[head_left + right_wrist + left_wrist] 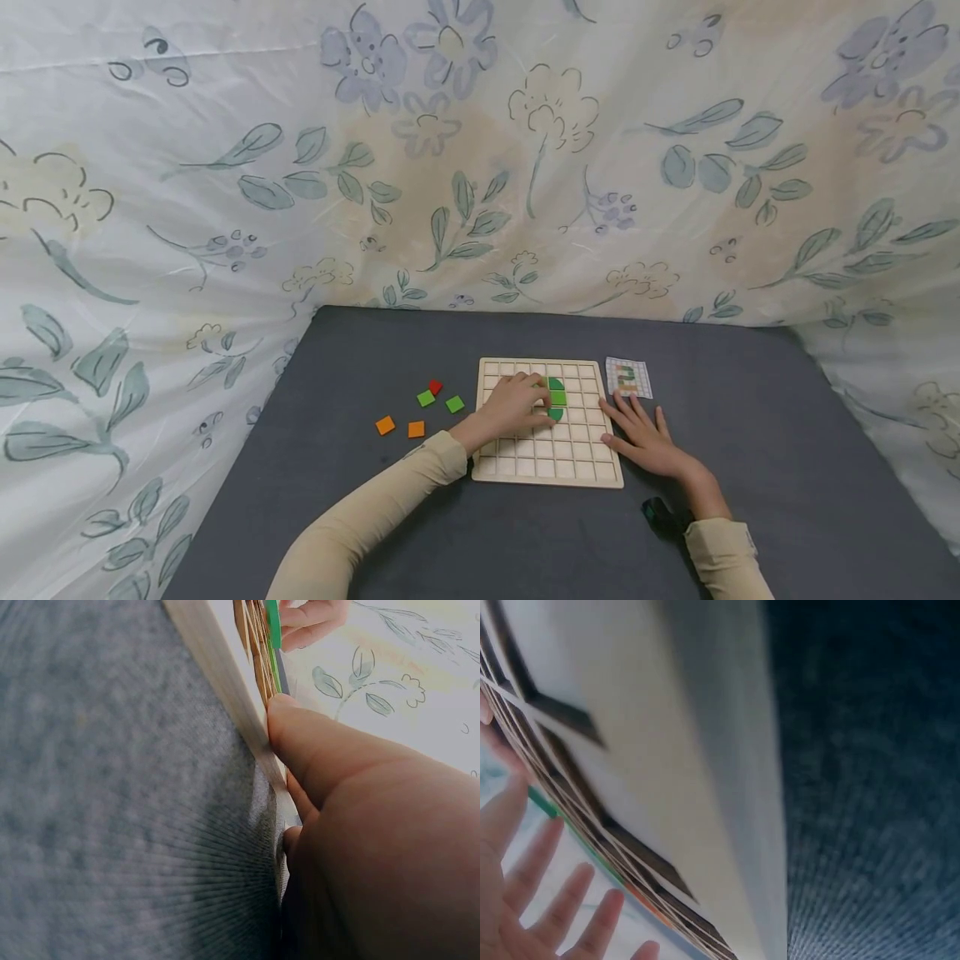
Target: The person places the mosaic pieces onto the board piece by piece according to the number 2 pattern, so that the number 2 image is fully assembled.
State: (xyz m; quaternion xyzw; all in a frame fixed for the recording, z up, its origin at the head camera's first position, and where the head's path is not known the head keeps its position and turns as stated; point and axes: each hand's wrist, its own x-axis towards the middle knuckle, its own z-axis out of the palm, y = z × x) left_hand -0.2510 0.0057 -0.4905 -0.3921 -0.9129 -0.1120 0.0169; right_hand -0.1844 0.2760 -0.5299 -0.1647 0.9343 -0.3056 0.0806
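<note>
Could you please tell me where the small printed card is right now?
In the head view, the printed card lies just right of the gridded board, near its upper right corner, by the right hand.

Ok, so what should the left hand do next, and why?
Maybe the left hand could fetch a loose light green square: it lies off the board, where green pieces already sit, and the right hand touches the edge, seemingly steadying it.
</note>
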